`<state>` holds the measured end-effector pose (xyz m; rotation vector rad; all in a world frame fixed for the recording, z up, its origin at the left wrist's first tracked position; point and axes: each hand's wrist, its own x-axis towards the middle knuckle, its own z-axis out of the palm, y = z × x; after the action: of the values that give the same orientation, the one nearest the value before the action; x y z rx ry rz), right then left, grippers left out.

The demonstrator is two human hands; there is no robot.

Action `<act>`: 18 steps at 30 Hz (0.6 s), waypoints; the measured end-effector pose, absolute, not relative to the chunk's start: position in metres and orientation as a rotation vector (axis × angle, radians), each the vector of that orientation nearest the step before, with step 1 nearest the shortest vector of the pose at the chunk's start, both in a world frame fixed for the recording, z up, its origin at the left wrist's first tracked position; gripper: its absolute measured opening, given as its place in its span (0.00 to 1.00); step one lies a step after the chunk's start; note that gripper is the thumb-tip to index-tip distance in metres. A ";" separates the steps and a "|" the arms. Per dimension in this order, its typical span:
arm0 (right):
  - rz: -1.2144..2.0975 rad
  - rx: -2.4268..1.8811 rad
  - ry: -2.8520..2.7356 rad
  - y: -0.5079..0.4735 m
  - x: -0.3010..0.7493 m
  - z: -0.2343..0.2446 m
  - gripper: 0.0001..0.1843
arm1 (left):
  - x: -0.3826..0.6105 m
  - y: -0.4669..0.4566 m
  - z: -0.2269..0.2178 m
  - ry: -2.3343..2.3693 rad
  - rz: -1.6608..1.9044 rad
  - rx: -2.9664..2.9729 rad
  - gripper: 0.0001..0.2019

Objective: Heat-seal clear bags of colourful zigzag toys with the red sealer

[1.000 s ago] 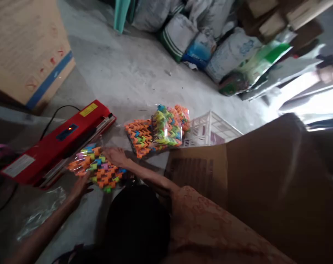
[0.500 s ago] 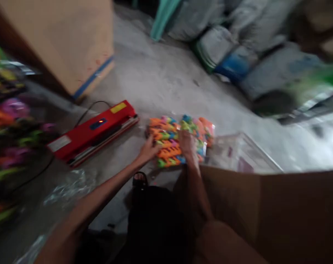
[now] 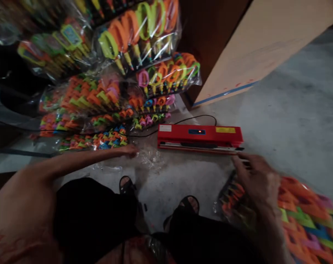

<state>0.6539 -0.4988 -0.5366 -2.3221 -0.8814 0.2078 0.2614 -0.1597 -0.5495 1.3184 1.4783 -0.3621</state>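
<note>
The left hand [image 3: 129, 150] lies flat, fingers together, on clear plastic bags [image 3: 149, 159] on the floor beside the red sealer [image 3: 199, 138]. The right hand [image 3: 256, 179], fingers spread, presses on a packet of coloured toys [image 3: 301, 216].

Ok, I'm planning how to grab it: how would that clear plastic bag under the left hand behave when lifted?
The crumpled clear plastic bag looks thin and wrinkled, so it would probably go limp and sag. It appears empty, so likely very light. Its glossy film may slip under the left hand, which rests at its edge beside the red heat sealer.
</note>
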 end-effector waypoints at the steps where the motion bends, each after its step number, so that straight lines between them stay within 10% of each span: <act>1: 0.241 -2.297 -0.965 -0.484 0.645 -0.546 0.37 | 0.219 -0.148 -0.542 1.622 -0.324 1.233 0.25; 10: 0.546 -2.192 -1.336 -0.429 0.576 -0.605 0.34 | 0.085 -0.153 -0.563 1.934 0.262 0.484 0.57; 18: 0.682 -2.171 -1.397 -0.430 0.556 -0.617 0.31 | 0.088 -0.131 -0.571 1.929 0.397 0.629 0.34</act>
<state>0.5564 -0.4303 -0.6165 -2.1711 -1.3966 0.6820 0.0882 -0.1308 -0.5708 0.6294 1.9286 0.3972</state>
